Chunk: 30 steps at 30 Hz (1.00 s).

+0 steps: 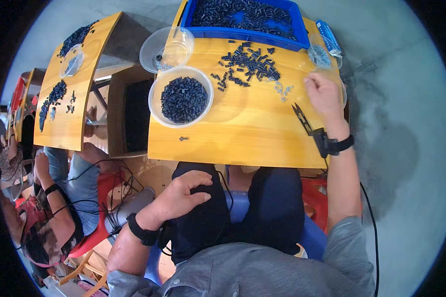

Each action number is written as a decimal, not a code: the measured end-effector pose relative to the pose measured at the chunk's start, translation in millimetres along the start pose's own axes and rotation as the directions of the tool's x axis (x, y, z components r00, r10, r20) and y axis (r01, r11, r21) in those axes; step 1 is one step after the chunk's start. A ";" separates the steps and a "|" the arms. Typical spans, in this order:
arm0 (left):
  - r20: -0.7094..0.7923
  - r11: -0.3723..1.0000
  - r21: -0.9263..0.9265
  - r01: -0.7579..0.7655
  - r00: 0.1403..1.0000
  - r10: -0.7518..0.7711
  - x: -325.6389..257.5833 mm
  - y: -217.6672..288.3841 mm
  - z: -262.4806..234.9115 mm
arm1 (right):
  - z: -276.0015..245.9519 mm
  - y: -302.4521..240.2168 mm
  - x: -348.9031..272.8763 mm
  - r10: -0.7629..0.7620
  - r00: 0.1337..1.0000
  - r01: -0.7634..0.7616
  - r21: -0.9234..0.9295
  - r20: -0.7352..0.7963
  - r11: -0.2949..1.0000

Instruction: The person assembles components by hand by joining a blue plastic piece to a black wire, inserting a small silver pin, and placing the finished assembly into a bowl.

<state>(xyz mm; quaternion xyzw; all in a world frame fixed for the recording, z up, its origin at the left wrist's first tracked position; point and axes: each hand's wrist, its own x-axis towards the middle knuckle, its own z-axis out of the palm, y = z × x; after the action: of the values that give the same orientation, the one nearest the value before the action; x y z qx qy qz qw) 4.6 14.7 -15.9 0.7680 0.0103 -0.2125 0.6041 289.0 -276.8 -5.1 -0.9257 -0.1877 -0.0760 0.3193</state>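
My left hand [184, 194] lies palm down on my left thigh, thumb apart from the fingers, holding nothing I can see. Near the table's right edge, my right hand [325, 95] is closed in a fist; whatever it may hold is hidden. Just left of that wrist is a dark pointed tool with two narrow blades, like snips [302, 119]. A few small silvery pieces [283, 91] lie left of my fist, beside a loose heap of short black parts [252, 63]. A round clear tub holds many small black parts [184, 99].
A blue tray [248, 35] of black parts stands at the far side. Clear tubs with small silvery pieces stand at back left [167, 48] and far right [320, 55], near a blue-white box [328, 38]. One dark piece [184, 139] lies near the front edge. Another person sits left.
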 end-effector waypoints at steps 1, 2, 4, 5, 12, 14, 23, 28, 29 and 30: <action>0.015 0.996 0.062 -0.071 0.997 0.071 0.1 -1.9 -0.1 | 10.5 -8.3 -0.7 -0.017 0.999 0.016 0.007 0.050 1.000; 0.014 0.996 0.059 -0.073 0.997 0.072 -0.3 -1.6 -1.0 | 19.6 -18.0 -1.7 -0.018 0.998 0.018 0.004 0.052 1.000; 0.040 0.997 0.060 -0.049 0.998 0.047 -0.8 1.6 -3.2 | 31.0 -38.1 -1.2 0.020 0.979 -0.022 0.005 0.205 1.000; 0.036 0.997 0.058 -0.053 0.998 0.051 -0.7 1.2 -2.9 | 35.4 -38.3 0.9 0.015 0.979 -0.016 0.002 0.205 1.000; 0.012 0.996 0.046 -0.073 0.997 0.073 -0.7 -3.8 -0.5 | 57.0 -36.4 20.0 -0.133 0.968 0.155 -0.093 0.212 0.984; 0.003 0.997 0.031 -0.069 0.998 0.069 -0.3 -4.9 -1.5 | 62.4 -36.0 26.9 -0.136 0.961 0.158 -0.076 0.242 0.984; 0.022 0.999 0.031 -0.041 0.999 0.040 1.2 -1.4 -4.5 | 76.3 -36.5 41.9 -0.238 0.901 0.317 -0.180 0.362 0.931; 0.018 0.998 0.038 -0.052 0.999 0.051 2.9 -1.8 -5.2 | 76.8 -36.8 42.9 -0.257 0.887 0.336 -0.155 0.383 0.929; 0.018 0.998 0.038 -0.051 0.999 0.050 3.2 -1.6 -5.2 | 76.6 -37.4 43.3 -0.257 0.887 0.336 -0.154 0.383 0.929; 0.012 0.999 0.029 -0.043 0.999 0.043 3.1 -1.4 -4.9 | 76.6 -38.1 43.3 -0.257 0.884 0.343 -0.168 0.389 0.924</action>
<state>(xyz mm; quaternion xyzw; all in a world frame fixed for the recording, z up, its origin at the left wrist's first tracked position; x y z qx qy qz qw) 8.6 18.9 -17.4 0.7757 -0.0126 -0.2040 0.5971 315.2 -188.6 -32.5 -0.9141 -0.3746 0.0245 0.1534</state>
